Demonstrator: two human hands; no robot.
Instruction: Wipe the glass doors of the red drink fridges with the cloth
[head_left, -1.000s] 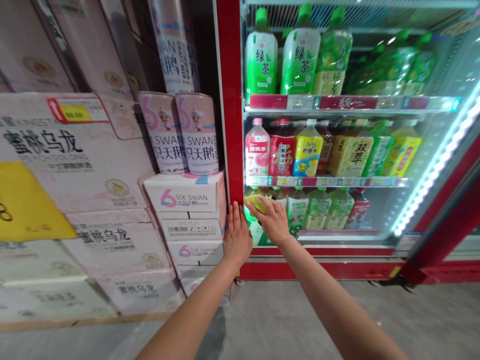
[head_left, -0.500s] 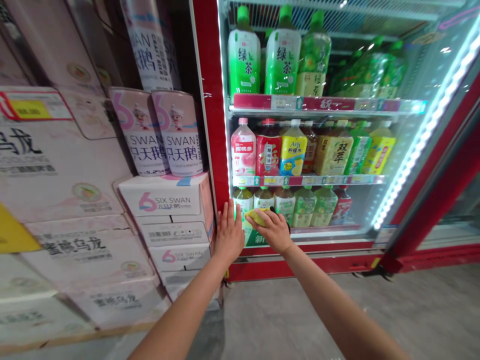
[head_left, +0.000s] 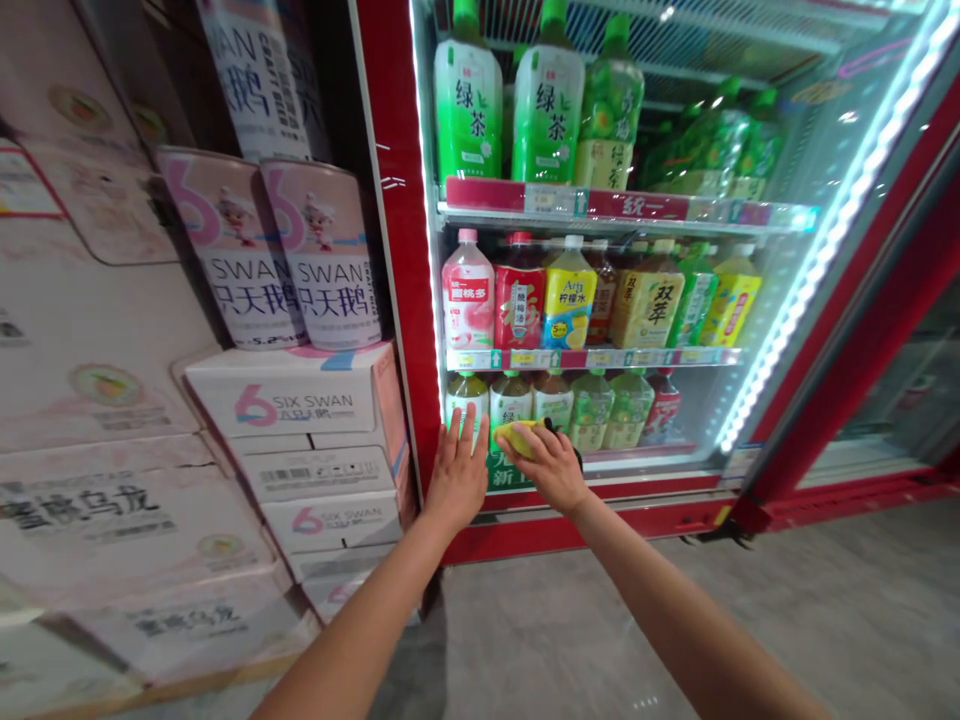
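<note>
My left hand (head_left: 456, 478) lies flat with its fingers stretched out, over the lower left of the drinks cooler's front, near its red frame (head_left: 409, 300). Beside it, my right hand (head_left: 555, 472) presses a yellow cloth (head_left: 523, 438) to the glass front. A dark edge shows near the cloth and the right fingers; I cannot make out what it is. Behind the hands, on the cooler's bottom level, stand several tea bottles (head_left: 590, 412). A green sign (head_left: 504, 472) with white characters shows low between the hands.
Stacked Six Swan cartons (head_left: 315, 400) bearing large cans (head_left: 322, 255) stand close on the left, beside more pale cartons (head_left: 97, 350). Bottles fill the upper shelf (head_left: 637, 205) and middle shelf (head_left: 600, 358). Grey floor (head_left: 570, 640) lies below, and another red-framed cooler (head_left: 862, 490) stands right.
The view has shifted, so the cooler and cartons sit further left in the picture. Both hands have moved slightly right across the cooler's front, the cloth still under the right one.
</note>
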